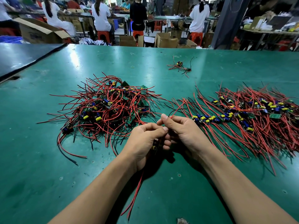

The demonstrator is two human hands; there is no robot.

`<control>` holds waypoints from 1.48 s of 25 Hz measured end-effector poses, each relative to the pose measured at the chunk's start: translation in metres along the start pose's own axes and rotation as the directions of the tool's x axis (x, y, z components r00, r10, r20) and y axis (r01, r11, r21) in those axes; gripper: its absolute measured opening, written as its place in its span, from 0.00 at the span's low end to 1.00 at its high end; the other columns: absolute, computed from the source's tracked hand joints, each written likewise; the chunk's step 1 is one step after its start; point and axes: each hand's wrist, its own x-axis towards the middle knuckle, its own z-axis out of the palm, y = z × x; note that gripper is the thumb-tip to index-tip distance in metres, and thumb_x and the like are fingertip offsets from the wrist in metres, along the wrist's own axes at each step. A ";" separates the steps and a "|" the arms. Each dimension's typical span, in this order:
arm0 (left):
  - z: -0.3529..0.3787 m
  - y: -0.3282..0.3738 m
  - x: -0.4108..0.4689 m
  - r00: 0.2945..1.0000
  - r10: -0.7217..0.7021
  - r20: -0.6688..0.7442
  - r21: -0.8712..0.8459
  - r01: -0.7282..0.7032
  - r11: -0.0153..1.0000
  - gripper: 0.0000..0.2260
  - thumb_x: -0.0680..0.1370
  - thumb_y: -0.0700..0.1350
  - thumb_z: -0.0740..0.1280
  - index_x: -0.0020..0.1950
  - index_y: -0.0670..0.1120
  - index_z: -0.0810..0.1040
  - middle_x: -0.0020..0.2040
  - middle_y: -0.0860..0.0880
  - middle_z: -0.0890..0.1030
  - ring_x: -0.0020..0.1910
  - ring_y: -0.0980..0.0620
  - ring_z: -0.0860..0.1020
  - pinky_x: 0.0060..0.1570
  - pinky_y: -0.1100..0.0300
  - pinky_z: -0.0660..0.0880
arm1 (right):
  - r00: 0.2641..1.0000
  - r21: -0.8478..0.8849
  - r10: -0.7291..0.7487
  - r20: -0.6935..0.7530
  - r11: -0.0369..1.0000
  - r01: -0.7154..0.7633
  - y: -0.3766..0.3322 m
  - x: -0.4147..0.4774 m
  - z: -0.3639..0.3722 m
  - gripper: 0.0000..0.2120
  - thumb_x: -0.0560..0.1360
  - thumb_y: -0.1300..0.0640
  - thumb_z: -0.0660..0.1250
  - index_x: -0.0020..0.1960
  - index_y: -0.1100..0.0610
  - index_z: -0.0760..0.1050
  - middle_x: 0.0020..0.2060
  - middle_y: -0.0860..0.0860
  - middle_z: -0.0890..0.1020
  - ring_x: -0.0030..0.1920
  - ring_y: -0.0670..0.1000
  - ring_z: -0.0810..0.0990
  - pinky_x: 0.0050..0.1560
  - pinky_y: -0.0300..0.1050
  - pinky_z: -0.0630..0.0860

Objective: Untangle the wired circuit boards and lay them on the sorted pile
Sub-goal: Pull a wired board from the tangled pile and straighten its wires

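**Board in hand, wires next**

Left hand (145,139) grips the board (154,147) between the piles; right hand (182,131) pinches its wires (176,110). Best draw them straight, then lay it on the sorted pile (242,113), clear of the tangle (106,107).

Both forearms are extended forward, bare, converging at centre; left hand (144,139) is curled round a wired circuit board (154,147); right hand (182,128) is set alongside, its wires (178,109) pinched between thumb and forefinger
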 end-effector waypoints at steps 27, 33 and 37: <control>-0.007 0.002 -0.001 0.991 0.003 0.130 0.190 -0.028 0.981 0.06 0.75 0.34 0.69 0.39 0.39 0.76 0.29 0.42 0.78 0.24 0.49 0.76 0.27 0.62 0.74 | 0.968 0.211 0.101 -0.229 0.976 -0.052 -0.016 0.008 -0.015 0.23 0.79 0.44 0.66 0.31 0.58 0.72 0.21 0.47 0.64 0.16 0.41 0.57 0.16 0.33 0.52; -0.008 0.001 0.001 0.998 0.018 0.059 0.136 -0.026 0.990 0.04 0.76 0.35 0.69 0.41 0.39 0.77 0.30 0.43 0.78 0.24 0.51 0.76 0.25 0.63 0.74 | 0.982 -0.105 -0.021 -0.187 0.994 0.002 -0.008 0.004 -0.015 0.21 0.73 0.39 0.69 0.38 0.57 0.84 0.26 0.47 0.68 0.20 0.44 0.61 0.22 0.34 0.56; -0.006 -0.001 0.001 0.998 0.043 0.040 0.157 -0.049 0.986 0.05 0.76 0.34 0.69 0.41 0.39 0.77 0.30 0.43 0.79 0.24 0.51 0.76 0.26 0.62 0.74 | 0.989 -0.247 -0.042 -0.138 0.969 0.007 -0.002 0.001 -0.009 0.17 0.76 0.43 0.71 0.43 0.57 0.84 0.25 0.55 0.69 0.23 0.48 0.64 0.26 0.37 0.60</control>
